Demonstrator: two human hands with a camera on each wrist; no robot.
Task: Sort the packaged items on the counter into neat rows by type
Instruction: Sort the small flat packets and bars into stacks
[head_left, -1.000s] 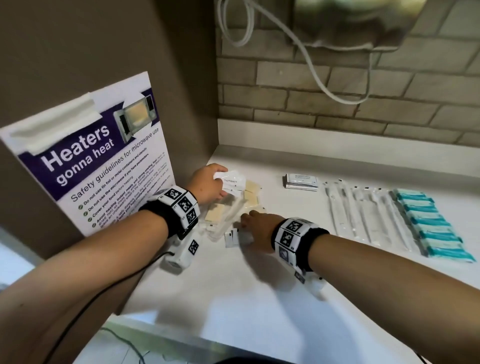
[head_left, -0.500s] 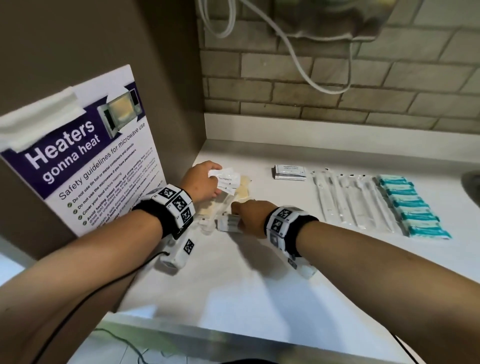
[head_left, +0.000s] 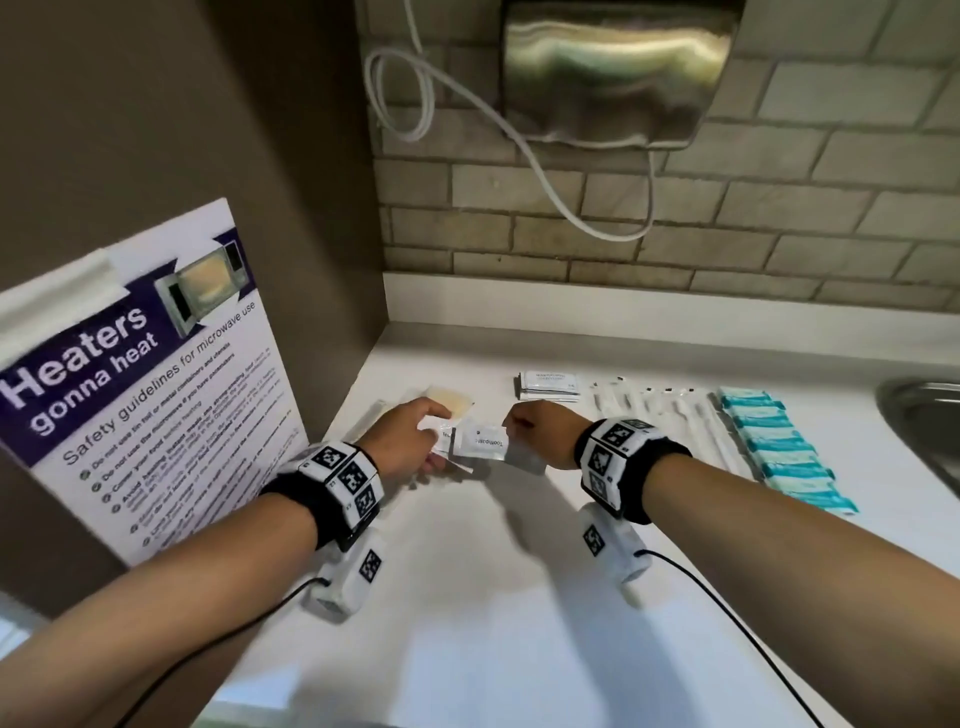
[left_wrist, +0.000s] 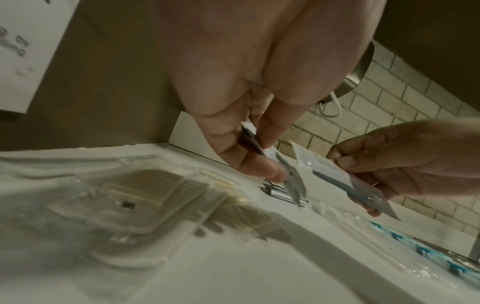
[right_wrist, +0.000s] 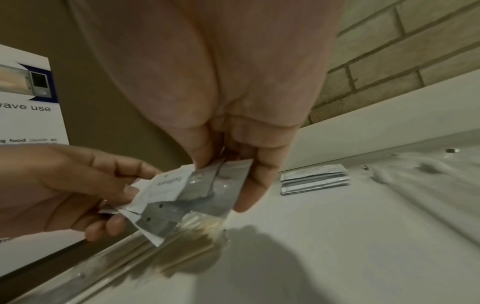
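Both hands hover just above the white counter near its left corner. My left hand pinches a few small white toothpaste sachets between thumb and fingers. My right hand pinches another sachet printed "toothpaste", its edge meeting the left hand's bundle. In the left wrist view the left fingers clamp the sachets and the right hand holds its sachet close by. In the right wrist view the sachets overlap between both hands. Clear packets with beige contents lie beneath.
A stack of white sachets lies at the back, then a row of long clear-wrapped items and a row of teal packets. A steel sink is far right. A poster hangs on the left wall.
My right hand has picked a sachet off the pile and raised it to the left hand's sachets. Both hands have lifted off the clear packets. The head view has tilted up.
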